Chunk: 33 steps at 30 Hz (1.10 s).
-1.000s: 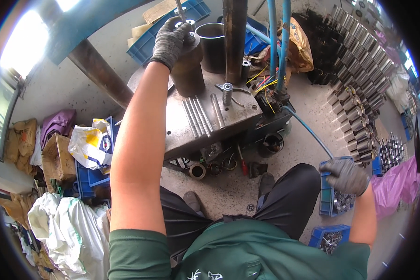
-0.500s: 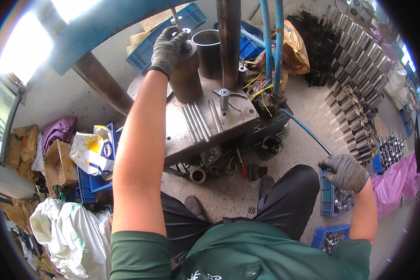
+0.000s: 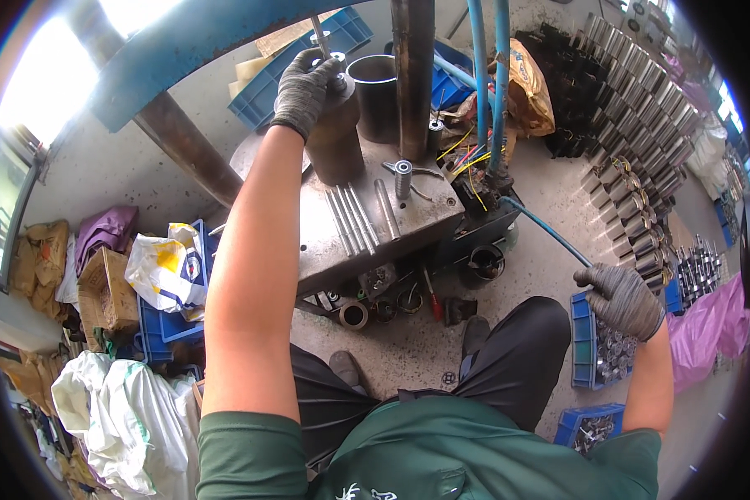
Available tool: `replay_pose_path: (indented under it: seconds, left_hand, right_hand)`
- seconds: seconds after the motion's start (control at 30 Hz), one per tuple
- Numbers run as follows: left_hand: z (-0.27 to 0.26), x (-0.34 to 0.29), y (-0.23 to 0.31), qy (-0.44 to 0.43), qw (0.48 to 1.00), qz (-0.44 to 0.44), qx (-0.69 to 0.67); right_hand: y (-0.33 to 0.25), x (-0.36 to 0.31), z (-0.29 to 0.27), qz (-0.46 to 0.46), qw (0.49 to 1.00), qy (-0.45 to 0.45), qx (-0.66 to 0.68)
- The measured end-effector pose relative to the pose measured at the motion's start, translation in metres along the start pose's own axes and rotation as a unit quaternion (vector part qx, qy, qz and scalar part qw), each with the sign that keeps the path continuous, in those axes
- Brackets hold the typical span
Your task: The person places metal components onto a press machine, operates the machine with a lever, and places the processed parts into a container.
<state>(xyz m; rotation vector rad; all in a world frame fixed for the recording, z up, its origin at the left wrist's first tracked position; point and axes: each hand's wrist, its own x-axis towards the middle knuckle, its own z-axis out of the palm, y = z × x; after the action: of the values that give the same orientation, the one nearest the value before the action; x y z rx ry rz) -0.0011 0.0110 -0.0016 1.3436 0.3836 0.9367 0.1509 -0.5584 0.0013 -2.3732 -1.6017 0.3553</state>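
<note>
Head | left hand atop cylinder | right hand holding blue lever

So the outfit's a dark green short-sleeved tee across the bottom of the frame, with stitched hems on the sleeves and a bit of white print cut off by the lower edge. Below that it's black trousers and dark greyish shoes around lower centre. Left hand, upper left of centre, and right hand, far right, both wear streaky grey knit gloves, the left with a darker cuff.
</note>
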Motion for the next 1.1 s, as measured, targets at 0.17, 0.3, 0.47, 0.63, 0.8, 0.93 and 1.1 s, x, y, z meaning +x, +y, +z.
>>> replay_pose_path:
  seconds: [0.17,0.3,0.47,0.63,0.8,0.93,1.1]
  left_hand:
    - [0.0,-0.001,0.0,0.001,1.0,0.005,0.023]
    - [0.0,-0.001,0.0,0.003,1.0,0.008,0.017]
    - [-0.001,0.002,0.001,0.011,0.997,0.02,0.077]
    - [-0.001,0.002,0.0,-0.003,1.0,0.017,0.026]
    - [0.002,-0.001,0.005,0.002,0.999,0.017,0.05]
    - [0.004,-0.005,0.006,-0.005,1.0,0.008,0.015]
    - [0.0,0.003,-0.002,-0.012,0.998,0.002,0.061]
  right_hand:
    - [-0.001,-0.001,-0.001,-0.028,0.993,-0.094,-0.064]
    - [-0.003,0.001,-0.002,0.005,1.0,-0.003,0.023]
    - [-0.013,0.002,-0.005,0.006,1.0,0.025,0.005]
    - [-0.012,0.054,-0.029,-0.102,0.941,0.309,-0.098]
    - [0.006,0.147,-0.082,-0.106,0.9,0.421,-0.041]
    - [0.011,0.197,-0.105,-0.123,0.889,0.437,-0.061]
    - [0.011,0.214,-0.109,-0.146,0.864,0.471,-0.107]
